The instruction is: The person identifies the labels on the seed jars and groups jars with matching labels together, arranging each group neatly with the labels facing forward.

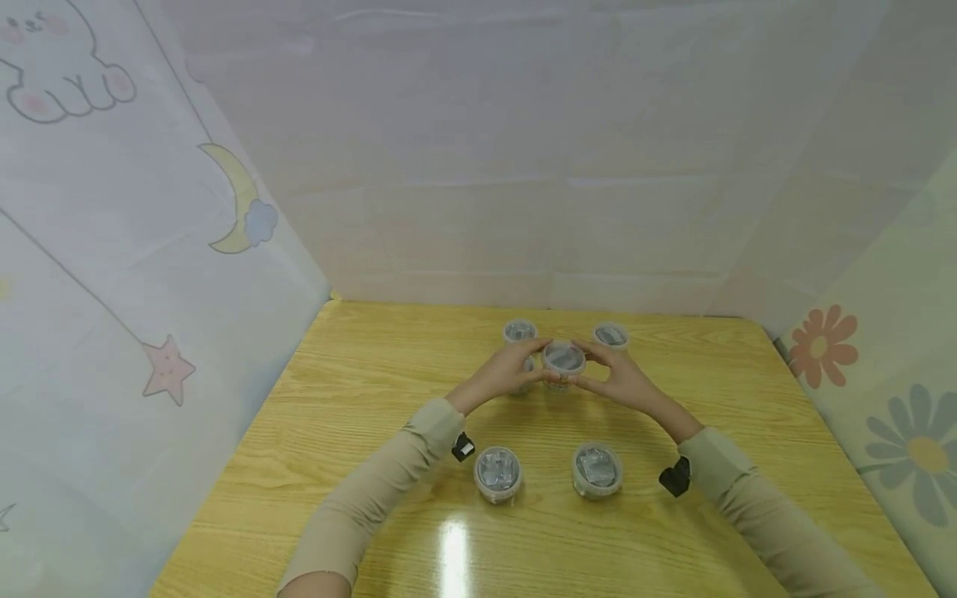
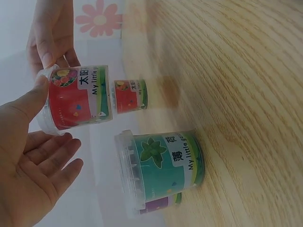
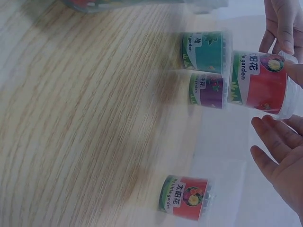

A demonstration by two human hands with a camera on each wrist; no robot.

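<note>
A red-labelled plastic cup with a clear lid [image 1: 564, 357] is raised above the table between my two hands. My left hand [image 1: 503, 370] grips the lid's edge from the left, its thumb on the rim in the left wrist view. From the other side my right hand [image 1: 626, 380] holds the same cup. Its label [image 2: 78, 101] shows flowers and printed characters. Close beside my left hand stands a teal-labelled cup [image 2: 161, 161], partly covered by that hand in the head view. Beyond it a purple-labelled cup [image 3: 207, 90] stands at the back left.
Another red-labelled cup [image 3: 187, 196] stands at the back right. Two lidded cups, one at front left [image 1: 498, 473] and one at front right [image 1: 596, 470], sit between my forearms. The wooden table [image 1: 359, 357] meets a cloth backdrop [image 1: 463, 224] behind and on both sides.
</note>
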